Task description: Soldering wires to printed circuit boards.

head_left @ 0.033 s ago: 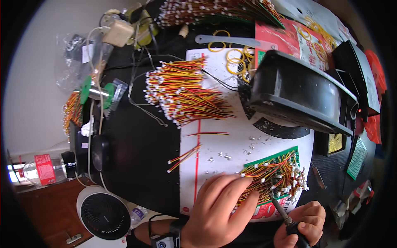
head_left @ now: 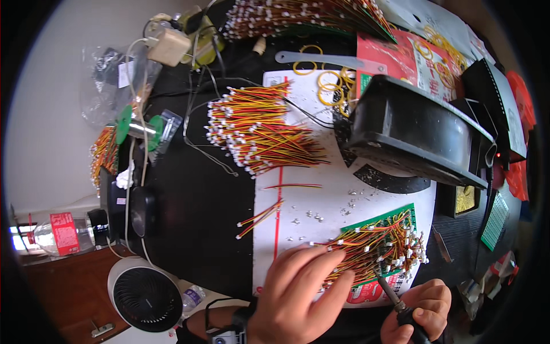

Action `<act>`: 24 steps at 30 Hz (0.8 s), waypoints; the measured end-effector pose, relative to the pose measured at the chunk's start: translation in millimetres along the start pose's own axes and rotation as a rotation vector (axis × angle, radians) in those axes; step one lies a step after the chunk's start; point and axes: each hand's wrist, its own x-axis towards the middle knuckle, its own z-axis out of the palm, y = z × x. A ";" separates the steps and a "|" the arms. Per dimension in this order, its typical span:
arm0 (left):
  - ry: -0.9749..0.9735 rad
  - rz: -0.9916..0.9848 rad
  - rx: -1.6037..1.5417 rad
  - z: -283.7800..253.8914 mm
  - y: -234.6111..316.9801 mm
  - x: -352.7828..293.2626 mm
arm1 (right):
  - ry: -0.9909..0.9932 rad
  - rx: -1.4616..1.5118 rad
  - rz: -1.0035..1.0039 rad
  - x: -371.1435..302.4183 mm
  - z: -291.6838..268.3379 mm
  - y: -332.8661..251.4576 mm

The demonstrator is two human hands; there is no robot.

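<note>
My right hand is wrapped round the dark handle of a soldering iron, whose tip reaches into the wires on a green circuit board. Red, yellow and black connector wires with white plugs crowd that board and hide much of it. My left hand lies over the board's left side, fingers bent and thumb apart from the index finger. It appears to grip a connector wire, whose white plug shows by the fingertips; the exact grip is partly hidden. Solder bits are scattered on the white sheet behind.
A large bundle of connector wires lies behind, with a few loose ones nearer. A black fan-like housing stands at right. A solder spool, small fan and bottle are at left; rubber bands lie at the back.
The scene shifts slightly right and down in view. A white plug now shows further left beside my left fingertips. The soldering iron stays at nearly the same spot.
</note>
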 end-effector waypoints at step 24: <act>0.106 -0.182 0.404 -112.7 -98.9 -13.9 | -0.276 0.033 0.066 17.3 -10.3 -22.1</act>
